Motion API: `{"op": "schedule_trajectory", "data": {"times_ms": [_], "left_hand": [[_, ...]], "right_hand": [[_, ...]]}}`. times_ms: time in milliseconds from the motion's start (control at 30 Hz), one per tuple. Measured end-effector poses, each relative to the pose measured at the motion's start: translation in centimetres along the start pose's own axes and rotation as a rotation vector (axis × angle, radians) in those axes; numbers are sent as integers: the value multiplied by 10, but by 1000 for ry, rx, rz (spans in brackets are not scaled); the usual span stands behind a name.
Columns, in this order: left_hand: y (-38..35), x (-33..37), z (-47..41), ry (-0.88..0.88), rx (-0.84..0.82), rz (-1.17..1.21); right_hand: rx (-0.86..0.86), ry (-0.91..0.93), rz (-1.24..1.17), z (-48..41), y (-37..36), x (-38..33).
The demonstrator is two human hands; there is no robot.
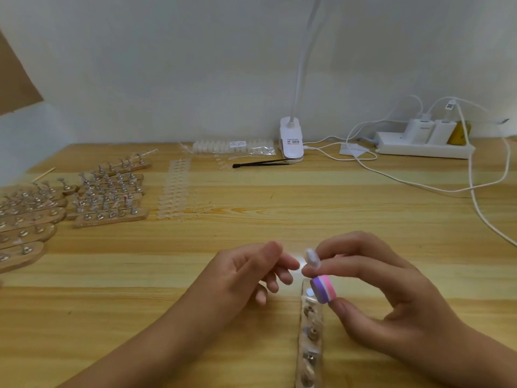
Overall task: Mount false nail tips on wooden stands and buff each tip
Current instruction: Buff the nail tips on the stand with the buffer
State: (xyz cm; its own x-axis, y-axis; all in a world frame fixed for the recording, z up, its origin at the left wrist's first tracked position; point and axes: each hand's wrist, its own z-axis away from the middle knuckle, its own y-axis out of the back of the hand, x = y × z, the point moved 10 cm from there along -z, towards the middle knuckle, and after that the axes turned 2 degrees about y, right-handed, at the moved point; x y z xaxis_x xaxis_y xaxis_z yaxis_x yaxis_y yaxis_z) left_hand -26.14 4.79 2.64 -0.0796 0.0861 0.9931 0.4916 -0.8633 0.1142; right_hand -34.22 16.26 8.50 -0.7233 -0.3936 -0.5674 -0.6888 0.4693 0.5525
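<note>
Right hand [391,298] pinches nail tip [312,258] plus buffer block [324,289], low over the table [279,197].
The nail tip is between the right fingertips, long axis roughly near-to-far, rounded end pointing away from the person. The block is clamped just below it, thumb against finger, over the far end of a stand strip [310,334] that also runs near-to-far. Left hand [246,273] fingers are loosely curled and grip nothing visible, tips just beside the nail tip; contact unclear.

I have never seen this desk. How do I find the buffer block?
Look at the near side of the wooden desk, where the right hand is. The buffer block sits between its thumb and fingers, just below a pale nail tip. It is the only purple-and-pink striped thing.
</note>
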Motion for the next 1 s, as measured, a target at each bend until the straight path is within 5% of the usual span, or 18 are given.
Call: {"op": "schedule_trajectory", "data": {"times_ms": [233,1000], "left_hand": [[-15,-3,2,99,-138,4],[-23,-6,4,126,-333,-13]], "right_hand": [[-94,189,231,2,-11,-16],[-201,199,233,4,-17,-16]]}}
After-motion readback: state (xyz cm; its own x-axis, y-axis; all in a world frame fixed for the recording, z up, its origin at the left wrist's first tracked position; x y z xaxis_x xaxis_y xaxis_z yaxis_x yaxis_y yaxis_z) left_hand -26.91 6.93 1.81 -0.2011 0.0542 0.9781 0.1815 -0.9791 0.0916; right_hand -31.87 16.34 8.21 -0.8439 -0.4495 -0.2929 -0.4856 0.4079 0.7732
